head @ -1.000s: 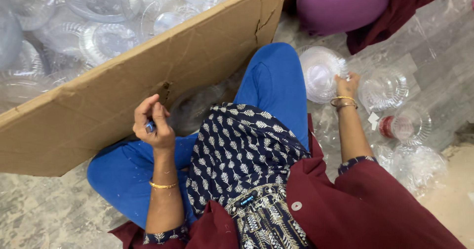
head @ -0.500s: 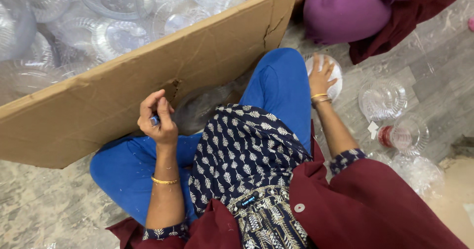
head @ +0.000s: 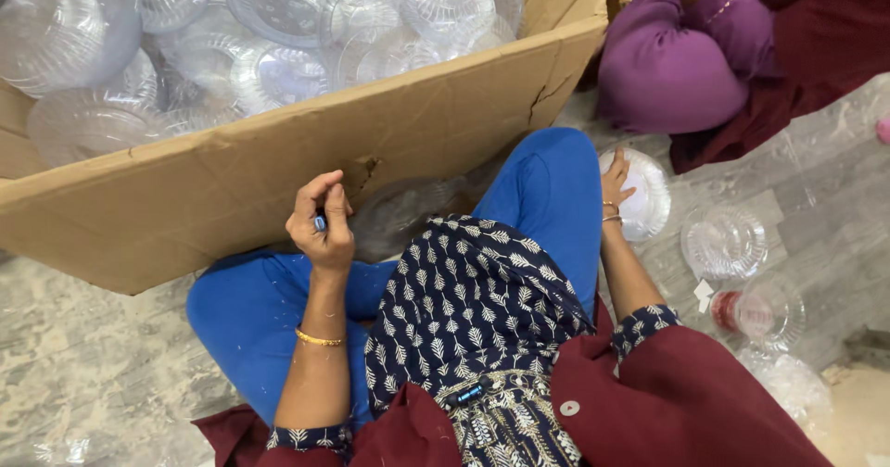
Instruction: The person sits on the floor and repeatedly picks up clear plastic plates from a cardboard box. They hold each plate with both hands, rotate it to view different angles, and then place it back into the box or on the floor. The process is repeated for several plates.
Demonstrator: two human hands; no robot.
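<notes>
Beside the knee, right hand touches clear lid.

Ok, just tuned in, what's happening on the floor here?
A person sits on the floor against a big cardboard box filled with clear plastic lids. The left hand pinches a small blue thing at the box wall. The right hand rests on a round clear lid on the floor, with more clear containers beside it. Another person in purple sits close by.
</notes>
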